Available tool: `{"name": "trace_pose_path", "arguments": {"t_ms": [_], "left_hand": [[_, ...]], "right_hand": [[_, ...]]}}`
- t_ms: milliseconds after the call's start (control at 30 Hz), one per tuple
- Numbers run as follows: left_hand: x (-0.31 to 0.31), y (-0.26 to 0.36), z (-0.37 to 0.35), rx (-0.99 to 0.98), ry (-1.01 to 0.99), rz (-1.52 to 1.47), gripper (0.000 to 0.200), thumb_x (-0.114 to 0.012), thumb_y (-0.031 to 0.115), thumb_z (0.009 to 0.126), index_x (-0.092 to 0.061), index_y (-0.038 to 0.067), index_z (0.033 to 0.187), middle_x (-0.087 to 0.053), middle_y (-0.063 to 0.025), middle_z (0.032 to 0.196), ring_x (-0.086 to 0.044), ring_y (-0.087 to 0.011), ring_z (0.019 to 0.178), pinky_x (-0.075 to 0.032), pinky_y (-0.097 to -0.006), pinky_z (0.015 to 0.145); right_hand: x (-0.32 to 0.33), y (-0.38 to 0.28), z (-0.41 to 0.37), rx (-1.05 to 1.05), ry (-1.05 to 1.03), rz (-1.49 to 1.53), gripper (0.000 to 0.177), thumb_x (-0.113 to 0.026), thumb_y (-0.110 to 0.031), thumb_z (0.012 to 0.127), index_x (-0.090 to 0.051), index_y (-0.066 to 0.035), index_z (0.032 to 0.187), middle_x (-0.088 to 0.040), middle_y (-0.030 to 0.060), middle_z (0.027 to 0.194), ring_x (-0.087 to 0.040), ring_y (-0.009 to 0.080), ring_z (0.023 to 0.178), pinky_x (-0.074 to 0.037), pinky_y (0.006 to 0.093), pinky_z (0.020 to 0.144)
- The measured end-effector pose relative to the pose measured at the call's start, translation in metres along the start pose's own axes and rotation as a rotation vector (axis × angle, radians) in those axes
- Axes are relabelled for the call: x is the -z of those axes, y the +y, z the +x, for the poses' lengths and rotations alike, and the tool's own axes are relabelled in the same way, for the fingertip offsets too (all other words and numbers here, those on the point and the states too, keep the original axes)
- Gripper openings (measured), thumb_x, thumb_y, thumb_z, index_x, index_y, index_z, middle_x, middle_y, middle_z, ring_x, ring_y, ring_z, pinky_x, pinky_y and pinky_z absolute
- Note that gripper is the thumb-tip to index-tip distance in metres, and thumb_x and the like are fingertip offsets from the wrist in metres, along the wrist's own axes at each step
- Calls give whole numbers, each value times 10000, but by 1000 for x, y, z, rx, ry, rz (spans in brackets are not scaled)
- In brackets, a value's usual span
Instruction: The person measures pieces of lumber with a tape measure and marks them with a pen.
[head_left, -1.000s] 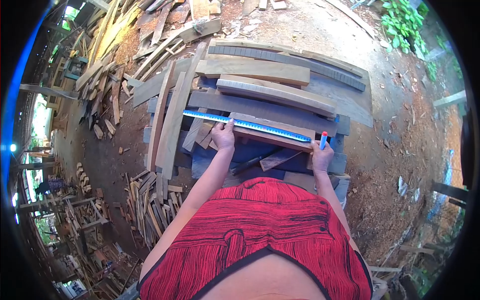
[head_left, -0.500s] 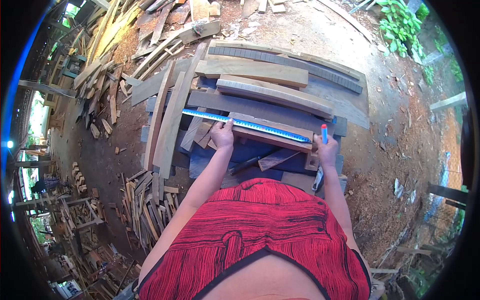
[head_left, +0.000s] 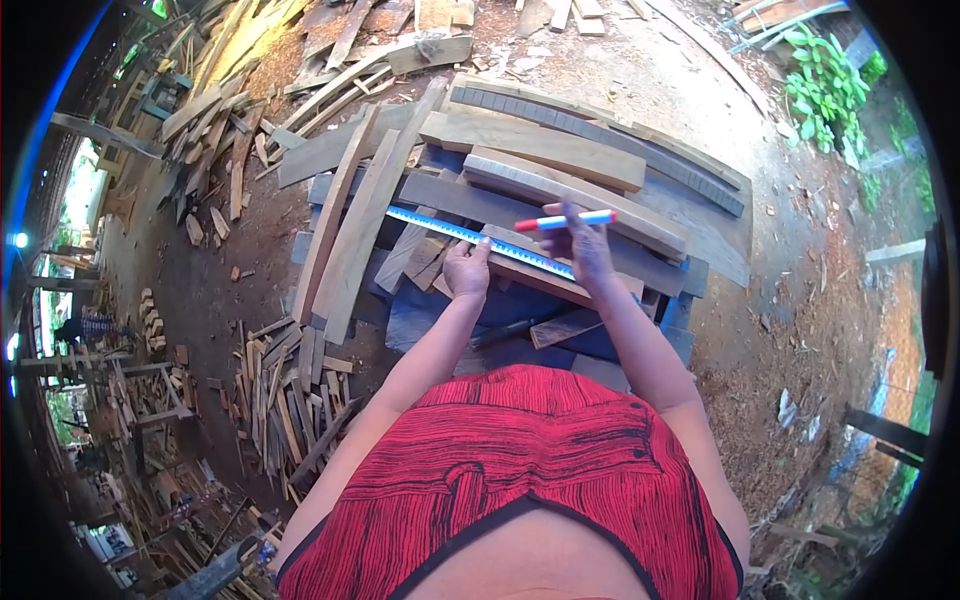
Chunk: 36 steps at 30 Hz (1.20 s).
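My left hand [head_left: 466, 268] pinches a blue tape measure blade [head_left: 430, 224] with thumb and fingers. The blade lies stretched along a short plank [head_left: 565, 289], and its left end reaches past that plank to a long upright board. Above the plank's right half is my right hand [head_left: 588, 250], its fingers closed around a marker [head_left: 597, 218] with a white and blue barrel and red ends. My right hand and forearm cover part of the blade and the plank. Near my body lies a dark, long object [head_left: 503, 333] beside a small wood offcut [head_left: 566, 327].
Thick planks [head_left: 575, 195] and a long dark notched strip [head_left: 600, 138] lie beyond my hands. Two long boards [head_left: 357, 235] stand to the left. Wood scraps [head_left: 290, 405] are heaped at lower left, with more lumber at upper left. Sawdust covers the ground [head_left: 800, 330] at right.
My right hand has moved up and left from the plank's right end, and the marker has turned from upright to nearly level. My left hand still grips the tape.
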<state>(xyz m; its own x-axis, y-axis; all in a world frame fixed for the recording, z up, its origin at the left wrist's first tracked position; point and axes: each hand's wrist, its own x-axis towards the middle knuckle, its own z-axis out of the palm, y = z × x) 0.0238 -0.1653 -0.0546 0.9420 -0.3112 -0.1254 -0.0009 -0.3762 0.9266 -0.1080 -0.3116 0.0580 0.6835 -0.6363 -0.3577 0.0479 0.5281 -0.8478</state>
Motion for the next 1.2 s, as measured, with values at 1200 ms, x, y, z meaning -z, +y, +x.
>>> {"name": "trace_pose_path", "arguments": {"t_ms": [1200], "left_hand": [[2, 1, -5, -97, 89, -216, 146, -673, 128, 816, -654, -5, 873, -603, -23, 752, -551, -126, 710, -445, -267, 696]], "right_hand": [[-45, -76, -55, 663, -206, -323, 97, -627, -108, 836, -615, -12, 842, -598, 124, 1012, -590, 157, 812, -483, 273, 676]]}}
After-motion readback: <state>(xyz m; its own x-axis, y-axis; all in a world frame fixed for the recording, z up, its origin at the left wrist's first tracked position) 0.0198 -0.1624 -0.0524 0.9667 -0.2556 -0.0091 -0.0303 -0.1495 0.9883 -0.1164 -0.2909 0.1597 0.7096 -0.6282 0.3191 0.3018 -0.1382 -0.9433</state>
